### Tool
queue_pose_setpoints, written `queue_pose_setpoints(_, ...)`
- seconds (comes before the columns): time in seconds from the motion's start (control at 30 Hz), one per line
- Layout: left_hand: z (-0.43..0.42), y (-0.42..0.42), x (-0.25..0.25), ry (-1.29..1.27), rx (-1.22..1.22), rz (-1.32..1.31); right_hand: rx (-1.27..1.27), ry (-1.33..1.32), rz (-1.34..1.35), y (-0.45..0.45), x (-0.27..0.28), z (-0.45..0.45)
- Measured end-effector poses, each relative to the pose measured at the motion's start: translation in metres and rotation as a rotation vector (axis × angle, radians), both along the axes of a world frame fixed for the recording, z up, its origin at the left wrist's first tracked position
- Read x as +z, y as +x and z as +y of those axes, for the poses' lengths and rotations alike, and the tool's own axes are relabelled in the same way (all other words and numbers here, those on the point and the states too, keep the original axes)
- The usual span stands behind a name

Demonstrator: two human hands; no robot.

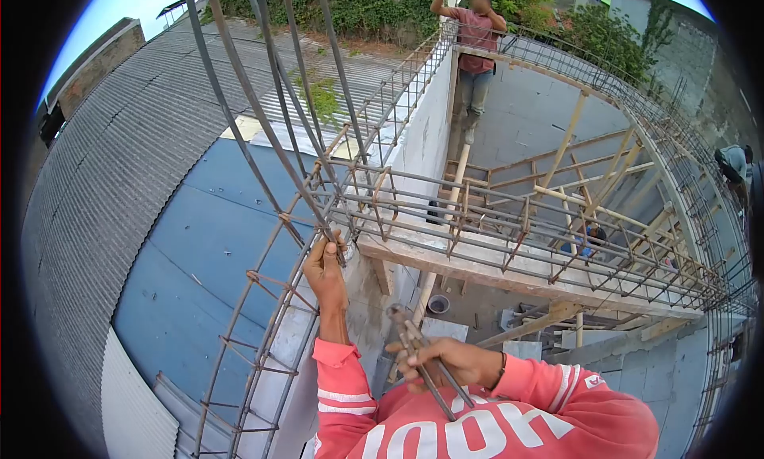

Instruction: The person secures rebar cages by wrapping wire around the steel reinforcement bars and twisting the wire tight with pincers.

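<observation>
We log: pincers (407, 333), dull worn metal; rebar cage (253, 275), rough rusted metal; sleeve (342, 371), matt cloth; corrugated roofing (119, 164), matt, ridged.

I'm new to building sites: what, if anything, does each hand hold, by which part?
The right hand holds pincers by their handles; the left hand is at the rebar, its grip unclear.

Grey corrugated roof (135, 132): left, adjoining flat blue sheeting (199, 228)
Pale grey block wall (517, 97): right of centre
Grey floor (471, 303): below, possibly concrete
Pale blue sky (103, 19): bright daylight
</observation>
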State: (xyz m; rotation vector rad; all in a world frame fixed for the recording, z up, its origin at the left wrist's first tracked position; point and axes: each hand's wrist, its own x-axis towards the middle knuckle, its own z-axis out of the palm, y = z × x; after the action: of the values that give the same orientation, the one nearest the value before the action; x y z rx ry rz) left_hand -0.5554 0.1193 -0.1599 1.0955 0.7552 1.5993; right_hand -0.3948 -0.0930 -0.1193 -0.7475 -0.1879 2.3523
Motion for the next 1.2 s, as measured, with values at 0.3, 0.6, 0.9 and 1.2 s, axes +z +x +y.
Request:
queue_pose_setpoints(0.3,-0.001,-0.008,0.003,-0.049,0.018,0.079,0.263,1.318,-1.369,0.047,0.006,0.045)
queue_pose_setpoints(0.6,-0.005,-0.006,0.008,-0.013,-0.051,0.071,0.365,1.298,-1.844,0.031,0.049,0.082)
queue_pose_setpoints(0.9,-0.009,-0.006,0.014,0.005,0.03,0.162,0.405,1.366,-2.045,0.014,0.052,0.096)
queue_pose_setpoints(1.2,-0.005,-0.015,0.011,-0.003,0.009,0.299,0.299,1.394,-2.152,0.006,0.053,0.098)
